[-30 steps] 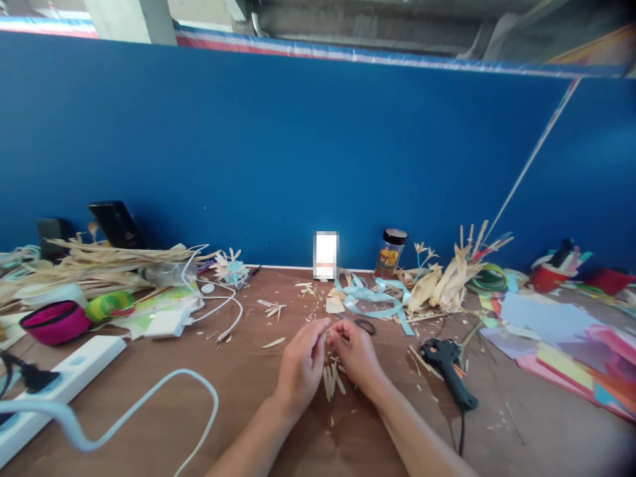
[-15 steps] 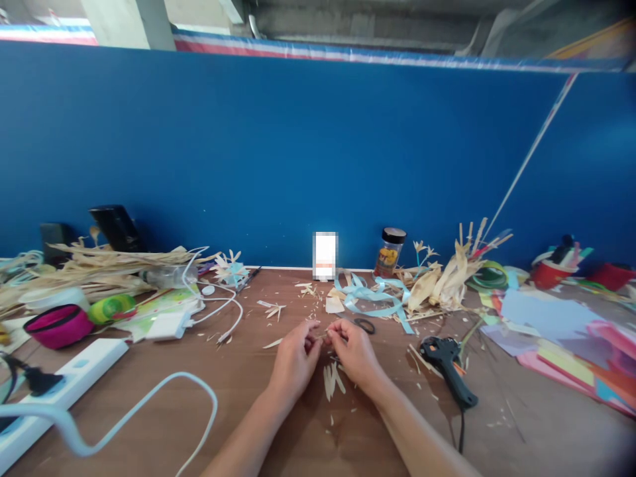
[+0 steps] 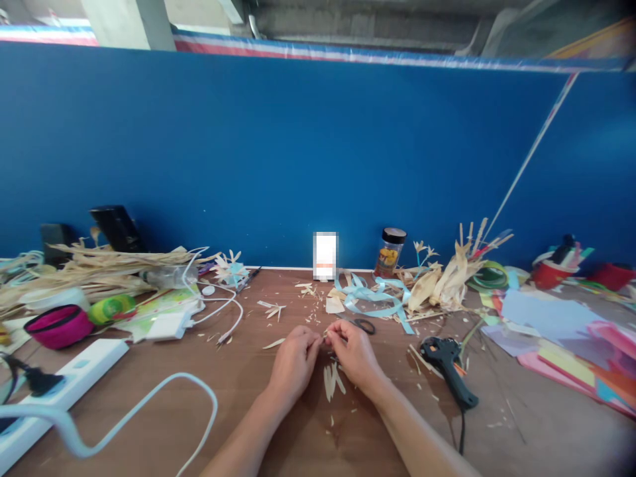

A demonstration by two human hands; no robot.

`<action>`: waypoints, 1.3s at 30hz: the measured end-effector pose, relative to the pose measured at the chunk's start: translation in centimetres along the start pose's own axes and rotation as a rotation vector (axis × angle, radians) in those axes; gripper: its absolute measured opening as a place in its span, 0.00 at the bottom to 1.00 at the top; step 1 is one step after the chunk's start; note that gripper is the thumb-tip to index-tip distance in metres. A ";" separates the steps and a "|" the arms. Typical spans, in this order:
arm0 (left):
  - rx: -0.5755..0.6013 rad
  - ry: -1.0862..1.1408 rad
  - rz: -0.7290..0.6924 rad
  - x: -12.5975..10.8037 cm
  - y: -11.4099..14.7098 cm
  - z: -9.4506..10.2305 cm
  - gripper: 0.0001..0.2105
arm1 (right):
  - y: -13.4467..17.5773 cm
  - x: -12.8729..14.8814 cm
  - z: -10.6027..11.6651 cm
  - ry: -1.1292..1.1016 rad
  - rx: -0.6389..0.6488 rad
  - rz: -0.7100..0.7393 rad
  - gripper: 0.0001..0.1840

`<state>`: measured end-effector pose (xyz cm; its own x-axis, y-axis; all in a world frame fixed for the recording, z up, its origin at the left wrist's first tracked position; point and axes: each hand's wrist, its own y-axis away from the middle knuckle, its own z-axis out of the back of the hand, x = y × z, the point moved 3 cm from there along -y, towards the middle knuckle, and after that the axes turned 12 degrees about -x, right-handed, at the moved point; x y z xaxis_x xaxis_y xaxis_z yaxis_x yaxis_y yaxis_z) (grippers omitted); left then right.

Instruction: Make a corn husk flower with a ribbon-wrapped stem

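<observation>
Left hand (image 3: 295, 359) tighter, beside pale strip (image 3: 325, 334)

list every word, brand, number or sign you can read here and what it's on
No text is readable.
Jar: label too small and blurred.
White upright object: pixelated, nothing legible.
Green-and-white sheet: too blurred to tell any print.
Glue gun: any marking is too small to read.
</observation>
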<state>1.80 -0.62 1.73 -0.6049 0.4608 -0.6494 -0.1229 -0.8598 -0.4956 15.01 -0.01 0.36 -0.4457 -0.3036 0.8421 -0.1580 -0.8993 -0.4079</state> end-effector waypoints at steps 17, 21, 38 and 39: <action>-0.162 0.074 0.034 0.4 0.1 0.0 0.09 | 0.0 0.3 0.2 0.000 0.006 0.002 0.09; -0.144 0.032 -0.070 0.0 0.1 0.3 0.07 | 0.0 0.5 0.2 0.003 0.004 0.015 0.09; -0.037 -0.001 -0.015 0.1 0.0 -0.1 0.13 | 0.1 0.5 0.2 0.012 -0.007 0.038 0.09; -0.030 0.006 -0.009 0.2 0.0 -0.1 0.13 | 0.1 0.5 0.1 0.013 -0.009 0.040 0.09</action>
<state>1.78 -0.47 1.51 -0.5988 0.4699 -0.6485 -0.1047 -0.8487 -0.5183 14.88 -0.30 0.83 -0.4636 -0.3353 0.8202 -0.1475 -0.8835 -0.4446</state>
